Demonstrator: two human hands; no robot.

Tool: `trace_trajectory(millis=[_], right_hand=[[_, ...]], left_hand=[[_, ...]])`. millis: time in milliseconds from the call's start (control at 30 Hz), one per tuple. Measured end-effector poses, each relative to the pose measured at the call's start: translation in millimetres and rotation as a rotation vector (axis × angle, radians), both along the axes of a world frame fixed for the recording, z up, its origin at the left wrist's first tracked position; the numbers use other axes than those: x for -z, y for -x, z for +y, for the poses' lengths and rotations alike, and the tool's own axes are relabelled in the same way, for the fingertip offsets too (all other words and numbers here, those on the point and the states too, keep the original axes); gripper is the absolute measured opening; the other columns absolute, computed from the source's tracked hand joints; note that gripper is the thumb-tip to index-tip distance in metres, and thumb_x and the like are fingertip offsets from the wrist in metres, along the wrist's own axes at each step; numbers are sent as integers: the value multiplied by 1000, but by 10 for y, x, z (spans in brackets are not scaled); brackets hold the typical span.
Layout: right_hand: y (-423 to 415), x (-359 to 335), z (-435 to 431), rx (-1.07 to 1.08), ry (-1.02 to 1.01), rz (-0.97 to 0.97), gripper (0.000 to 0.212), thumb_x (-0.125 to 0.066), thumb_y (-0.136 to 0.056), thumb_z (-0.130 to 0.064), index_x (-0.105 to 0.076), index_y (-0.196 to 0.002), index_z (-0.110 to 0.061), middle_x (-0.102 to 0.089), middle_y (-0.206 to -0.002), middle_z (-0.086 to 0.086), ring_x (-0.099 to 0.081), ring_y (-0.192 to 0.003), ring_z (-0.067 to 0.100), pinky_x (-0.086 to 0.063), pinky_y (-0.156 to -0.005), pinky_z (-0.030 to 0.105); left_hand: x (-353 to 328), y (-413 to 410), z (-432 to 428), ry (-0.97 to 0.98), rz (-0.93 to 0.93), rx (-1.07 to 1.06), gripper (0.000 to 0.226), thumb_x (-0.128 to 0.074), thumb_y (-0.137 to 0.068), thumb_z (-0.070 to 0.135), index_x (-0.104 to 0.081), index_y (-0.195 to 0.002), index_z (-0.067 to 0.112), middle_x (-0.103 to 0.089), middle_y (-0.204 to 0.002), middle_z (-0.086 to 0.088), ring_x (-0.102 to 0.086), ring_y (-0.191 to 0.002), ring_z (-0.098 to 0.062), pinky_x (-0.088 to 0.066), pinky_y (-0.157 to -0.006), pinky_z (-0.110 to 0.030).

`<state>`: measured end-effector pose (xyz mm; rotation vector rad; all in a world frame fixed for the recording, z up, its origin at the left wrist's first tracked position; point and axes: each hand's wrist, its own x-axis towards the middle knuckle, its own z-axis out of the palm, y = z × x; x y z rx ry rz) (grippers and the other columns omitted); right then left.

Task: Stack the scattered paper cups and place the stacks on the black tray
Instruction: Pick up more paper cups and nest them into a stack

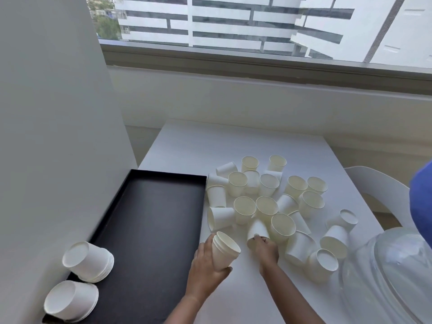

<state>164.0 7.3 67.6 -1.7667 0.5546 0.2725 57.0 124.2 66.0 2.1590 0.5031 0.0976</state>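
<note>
Beside the black tray [149, 220], hands gather paper cups.
Left hand [205, 265] grips a small nested stack [224, 251]; right hand [266, 250] pinches a tipped cup [257, 230].

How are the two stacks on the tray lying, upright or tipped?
Tipped. Both stacks lie on their sides at the tray's near end, bases facing the camera.

No legible text, labels or numbers anywhere.
</note>
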Motion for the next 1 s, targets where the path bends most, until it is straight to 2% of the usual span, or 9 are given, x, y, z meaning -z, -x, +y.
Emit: trace_trajectory(millis=[133, 267, 333, 467, 567, 767, 867, 1000], right_hand=[[117, -18, -102, -46, 58, -28, 21, -52, -89, -16, -54, -71, -5, -49, -67, 7, -43, -67, 24, -32, -57, 30], [287, -150, -167, -144, 199, -206, 23, -51, -86, -11, -45, -65, -4, -47, -61, 6, -43, -60, 22, -33, -52, 28], [346, -262, -181, -199, 265, -346, 16, -52, -86, -8, -49, -71, -2, -56, -67, 10, -50, -66, 26, -34, -54, 32], [400, -474, -216, -373, 352, -602, 9, -53, -87, -3, -56, -79, -6, -65, -76, 8, -57, -73, 20, -35, -63, 20], [419, -548, -206, -551, 439, -712, 8, -52, -89, -3, -59, -84, -4, -65, -76, 8, -59, -74, 21, -39, -66, 21], [469, -550, -137, -769, 467, -773, 12, -49, -91, -6, -61, -94, -6, -65, -88, 9, -58, -85, 23, -39, -76, 21], [493, -520, -78, -816, 482, -765, 16, -46, -93, -9, -61, -99, -6, -63, -97, 9, -55, -94, 23, -38, -83, 20], [497, -503, 25, -825, 469, -729, 19, -44, -94, -14, -57, -107, -8, -52, -116, 8, -47, -112, 21, -27, -92, 9]], left_hand=[[19, 3, 22, -14, 18, -3, 88, -71, -67, 34, -21, -139, 31, -42, -117, 6, -44, -111, -17, -41, -93, -30], [35, -1, 31, -17, 41, -11, 86, -70, -68, 33, -22, -139, 29, -42, -118, 4, -44, -111, -18, -42, -94, -33], [32, -9, 25, 3, 47, -18, 85, -70, -69, 30, -22, -139, 29, -42, -121, 4, -45, -113, -19, -43, -94, -34], [19, -26, 2, 23, 49, -16, 85, -70, -70, 25, -22, -140, 27, -40, -133, 4, -46, -118, -21, -43, -94, -34], [-2, -39, -20, 40, 26, -17, 84, -70, -69, 22, -23, -139, 26, -43, -133, 3, -48, -116, -21, -45, -92, -35], [-50, -84, -79, 103, -13, -14, 84, -71, -68, 23, -24, -137, 30, -45, -131, 7, -50, -112, -18, -47, -86, -31], [-85, -117, -108, 205, -19, -24, 84, -72, -64, 27, -28, -135, 30, -50, -127, 8, -52, -111, -16, -50, -87, -38], [-173, -180, -164, 348, -42, -80, 80, -60, -57, 51, -36, -130, 29, -61, -115, 3, -60, -100, -17, -52, -84, -40]])
